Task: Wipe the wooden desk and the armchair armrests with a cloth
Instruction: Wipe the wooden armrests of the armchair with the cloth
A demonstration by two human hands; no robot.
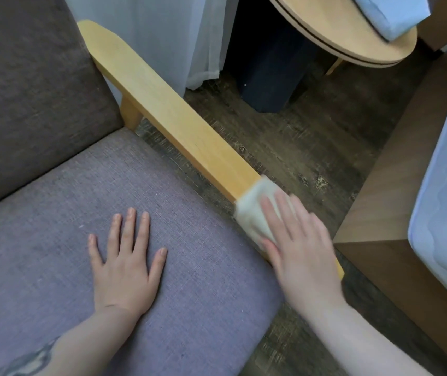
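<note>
down low, the right hand (298, 240) lies flat, fingers spread, pressing a pale cloth (255, 210) onto the near end of the wooden armrest (173, 118). the left hand (124, 264) rests open, palm down, on the grey seat cushion (189, 267).

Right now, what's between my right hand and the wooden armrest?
In the head view, a pale cloth lies between the right hand and the armrest, pressed onto its near end; the fingers are spread flat over it.

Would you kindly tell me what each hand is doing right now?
Left hand: open, flat on the purple-grey fabric seat cushion.
Right hand: open, pressing the pale cloth onto the wooden armrest.
</note>
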